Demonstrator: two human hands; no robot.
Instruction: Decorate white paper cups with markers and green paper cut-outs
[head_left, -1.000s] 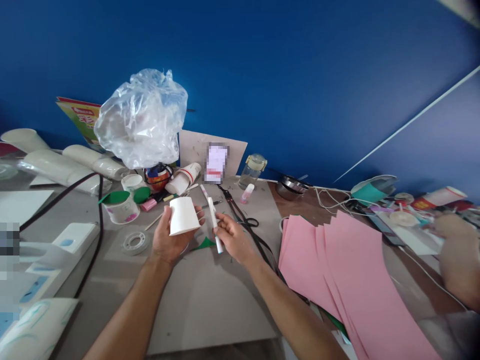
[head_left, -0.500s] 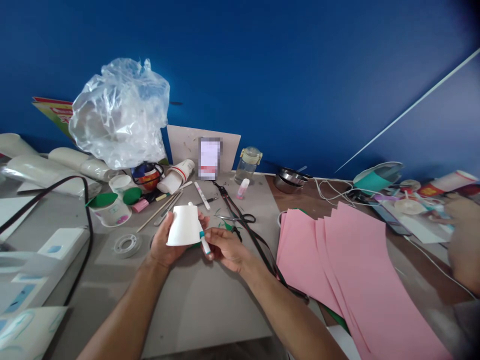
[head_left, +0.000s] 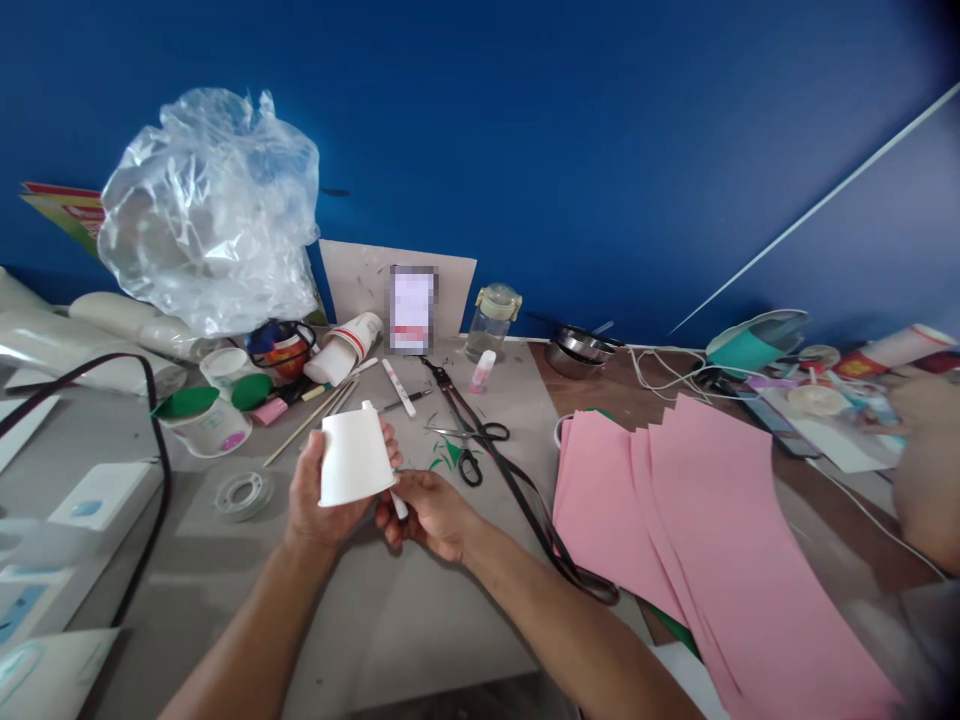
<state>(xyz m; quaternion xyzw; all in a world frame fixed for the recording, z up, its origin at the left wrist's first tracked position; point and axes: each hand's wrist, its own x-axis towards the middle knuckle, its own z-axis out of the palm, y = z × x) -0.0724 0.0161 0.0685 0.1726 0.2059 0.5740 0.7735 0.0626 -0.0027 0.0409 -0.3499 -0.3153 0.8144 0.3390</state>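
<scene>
From my end I have the left hand closed around a white tapered paper cup, turned with its wide rim downward and raised above the grey tabletop, between the front and back edges. The right hand pinches a slim white marker in its fingers just below the cup's lower right rim; I can't make out whether its hidden end touches the cup. Just beyond that hand, toward the back edge, I see silver scissors with black handles lying spread beside small green scraps, with a long dark strap running past them. Farther back I find a white pen with pink markings, a small pink-and-white stick and, near the back edge, a clear lidded jar. Toward the left edge I have a clear ring-shaped tape roll and, behind it, a white tub with a green inside. To the right of the strap, large pink paper sheets fan out toward the front edge, and past them I see another person's blurred arm.
</scene>
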